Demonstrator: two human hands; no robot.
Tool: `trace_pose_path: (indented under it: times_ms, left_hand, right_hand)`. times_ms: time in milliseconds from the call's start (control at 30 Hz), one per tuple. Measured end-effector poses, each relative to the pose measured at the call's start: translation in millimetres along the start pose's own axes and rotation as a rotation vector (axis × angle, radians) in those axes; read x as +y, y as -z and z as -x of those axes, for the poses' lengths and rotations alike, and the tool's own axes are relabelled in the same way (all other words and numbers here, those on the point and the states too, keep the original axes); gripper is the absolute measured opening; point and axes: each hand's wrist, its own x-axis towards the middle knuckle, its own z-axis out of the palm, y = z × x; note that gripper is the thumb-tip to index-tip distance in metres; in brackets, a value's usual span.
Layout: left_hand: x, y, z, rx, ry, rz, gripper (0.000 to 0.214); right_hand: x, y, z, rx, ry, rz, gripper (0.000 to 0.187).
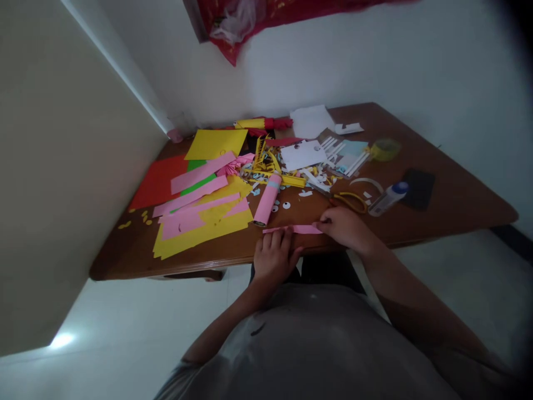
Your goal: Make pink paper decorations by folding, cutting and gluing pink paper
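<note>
A narrow pink paper strip (305,229) lies along the front edge of the table. My left hand (272,255) rests on its left part, fingers stretched out over the paper. At the strip's right end, my right hand (347,226) pinches the paper between thumb and fingers. Just beyond the strip leans a pink paper-covered tube (266,204) with a light blue band near its top. Small white paper eyes (286,205) lie right of the tube. Scissors with yellow handles (352,203) sit close behind my right hand.
A glue bottle with a blue cap (387,200) and a dark square (418,189) are at the right, with a tape roll (385,150) behind. Paper scraps (308,178) clutter the middle. Yellow sheets (208,239), pink strips (204,168) and a red sheet (156,183) cover the left.
</note>
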Motion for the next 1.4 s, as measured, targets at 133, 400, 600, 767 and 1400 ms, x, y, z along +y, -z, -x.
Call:
trace_pose_path:
  times_ms: [133,400,600,767,1400]
  left_hand:
    - [-6,-9.2,6,0.086,0.022,0.119,0.053]
    - [-11,-20.7,9,0.299,-0.03,0.094,0.026]
    - [-2,-10.7,2,0.176,-0.004,-0.07,0.044]
    - [0,-4.1,-2,0.116,-0.027,-0.14,0.047]
    - [3,-2.1,-4,0.111,0.0,-0.093,0.045]
  right_hand:
    - [1,2,1,-0.005,-0.025,-0.012,0.028]
    - [6,9,14,-0.025,-0.087,0.01,0.027]
    - [4,15,15,-0.062,-0.117,-0.013,0.028]
    - [4,14,13,-0.066,-0.114,0.013,0.027]
    - [7,10,15,-0.11,-0.105,0.012,0.025]
